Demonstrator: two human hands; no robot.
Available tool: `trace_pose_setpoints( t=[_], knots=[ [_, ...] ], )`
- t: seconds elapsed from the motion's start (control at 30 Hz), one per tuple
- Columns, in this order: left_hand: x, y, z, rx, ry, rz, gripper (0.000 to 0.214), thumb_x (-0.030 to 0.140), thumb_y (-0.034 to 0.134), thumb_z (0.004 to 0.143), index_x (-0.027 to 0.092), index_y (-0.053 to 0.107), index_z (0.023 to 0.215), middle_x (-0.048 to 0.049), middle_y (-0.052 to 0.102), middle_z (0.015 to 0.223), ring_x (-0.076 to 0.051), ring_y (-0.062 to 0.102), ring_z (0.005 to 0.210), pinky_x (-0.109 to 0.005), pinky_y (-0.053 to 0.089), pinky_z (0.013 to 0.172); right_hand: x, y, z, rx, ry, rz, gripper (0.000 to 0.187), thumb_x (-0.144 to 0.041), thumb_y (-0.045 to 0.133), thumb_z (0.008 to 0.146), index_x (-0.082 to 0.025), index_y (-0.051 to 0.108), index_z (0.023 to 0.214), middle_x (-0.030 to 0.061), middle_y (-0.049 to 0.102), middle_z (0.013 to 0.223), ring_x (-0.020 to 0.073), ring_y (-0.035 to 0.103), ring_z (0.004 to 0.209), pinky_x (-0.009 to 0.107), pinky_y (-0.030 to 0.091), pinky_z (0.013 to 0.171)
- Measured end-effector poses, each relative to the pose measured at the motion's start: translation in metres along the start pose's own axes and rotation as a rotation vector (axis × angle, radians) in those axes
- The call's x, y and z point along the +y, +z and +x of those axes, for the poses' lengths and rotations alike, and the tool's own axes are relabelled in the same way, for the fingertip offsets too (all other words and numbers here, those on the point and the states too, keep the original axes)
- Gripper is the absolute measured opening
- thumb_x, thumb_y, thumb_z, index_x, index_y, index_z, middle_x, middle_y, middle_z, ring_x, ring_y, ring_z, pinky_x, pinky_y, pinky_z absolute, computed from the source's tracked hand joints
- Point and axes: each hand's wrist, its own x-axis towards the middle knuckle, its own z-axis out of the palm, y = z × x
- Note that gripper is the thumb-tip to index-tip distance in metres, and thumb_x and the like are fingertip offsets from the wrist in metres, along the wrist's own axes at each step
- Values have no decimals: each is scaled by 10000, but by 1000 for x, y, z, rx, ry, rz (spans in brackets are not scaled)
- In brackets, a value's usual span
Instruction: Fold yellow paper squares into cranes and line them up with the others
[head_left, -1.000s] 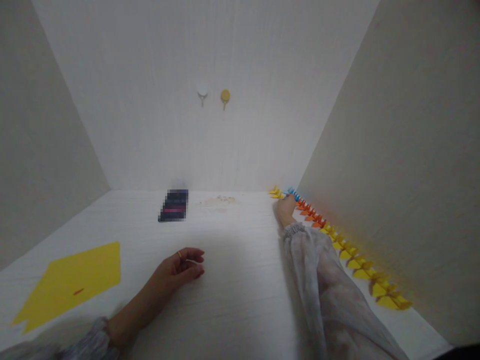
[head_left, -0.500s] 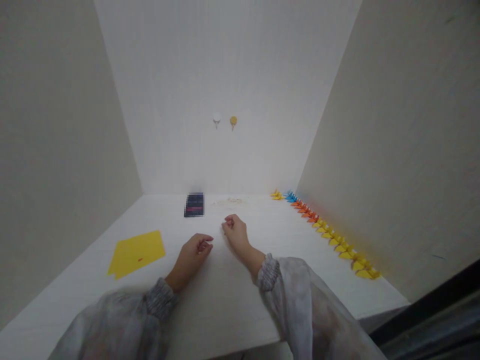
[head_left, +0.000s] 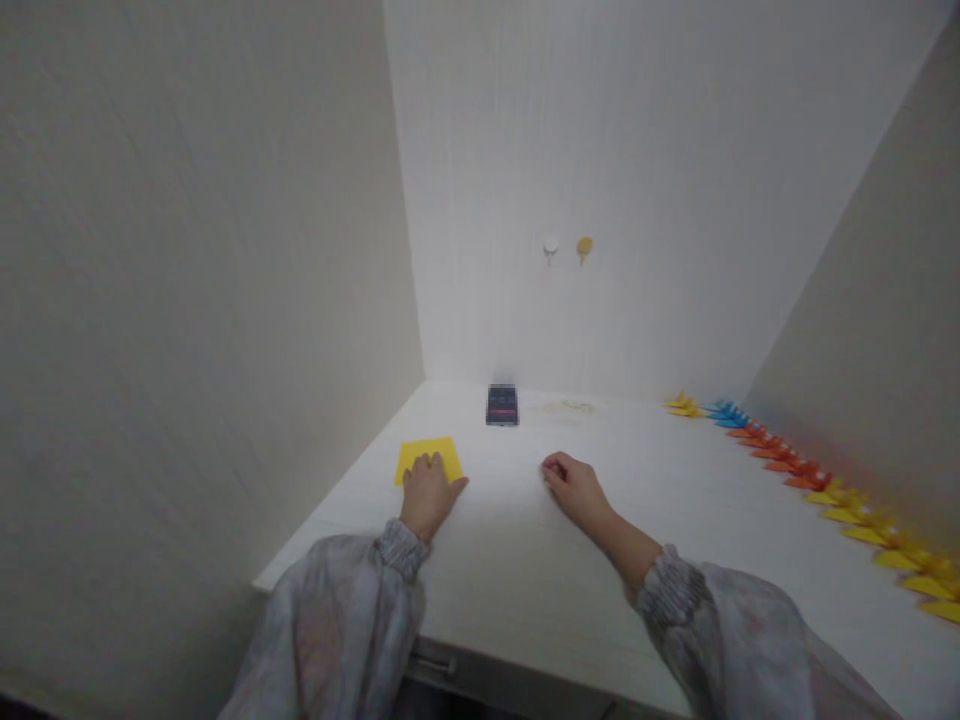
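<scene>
My left hand (head_left: 427, 494) lies flat, palm down, with its fingers on the near edge of a yellow square of paper (head_left: 427, 455) on the white desk (head_left: 525, 560). My right hand (head_left: 574, 485) rests on the desk to the right of it, fingers curled into a loose fist with nothing visible in them. Both arms wear pale patterned sleeves.
A dark phone (head_left: 502, 405) lies at the back of the desk. A row of folded paper figures, yellow, blue (head_left: 724, 412), orange (head_left: 784, 462) and yellow (head_left: 885, 525), runs along the right wall. Two round hooks (head_left: 568, 247) hang on the back wall. Walls close in left and right.
My right hand came back from the blue figures to the middle of the desk. My left hand moved left onto the yellow paper. The view turned left.
</scene>
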Motion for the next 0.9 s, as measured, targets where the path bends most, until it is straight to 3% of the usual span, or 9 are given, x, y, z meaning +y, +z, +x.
trace_pose_setpoints(
  t=[0.2, 0.7, 0.8, 0.9],
  knots=[
    [0, -3, 4, -71, 133, 25, 396, 420, 357, 819, 123, 575, 964, -154, 563, 1028, -258, 497, 1008, -354, 365, 824, -5, 0, -5, -86, -29, 4, 153, -206, 428, 720, -170, 575, 697, -9, 533, 551, 120, 484, 519, 219, 354, 510],
    [-14, 4, 20, -82, 178, -55, 405, 319, 238, 878, 133, 543, 1070, -136, 546, 1141, -212, 490, 1077, -322, 359, 877, -14, 1, -9, -235, -107, -69, 151, -173, 446, 724, -163, 597, 710, -6, 547, 564, 106, 462, 517, 207, 330, 503],
    [-23, 6, 25, -104, 172, -62, 395, 302, 260, 875, 127, 534, 1099, -148, 475, 1236, -230, 420, 1159, -356, 333, 914, -13, 2, -10, -256, -119, -88, 151, -172, 452, 726, -165, 602, 712, -3, 555, 564, 108, 462, 514, 209, 332, 503],
    [-33, 9, 29, -123, 182, -87, 446, 403, 339, 839, 124, 517, 1138, -142, 446, 1269, -239, 390, 1187, -356, 308, 948, -10, 3, -10, -268, -133, -95, 151, -172, 453, 729, -171, 603, 716, 2, 568, 579, 111, 471, 523, 211, 336, 506]
  ],
)
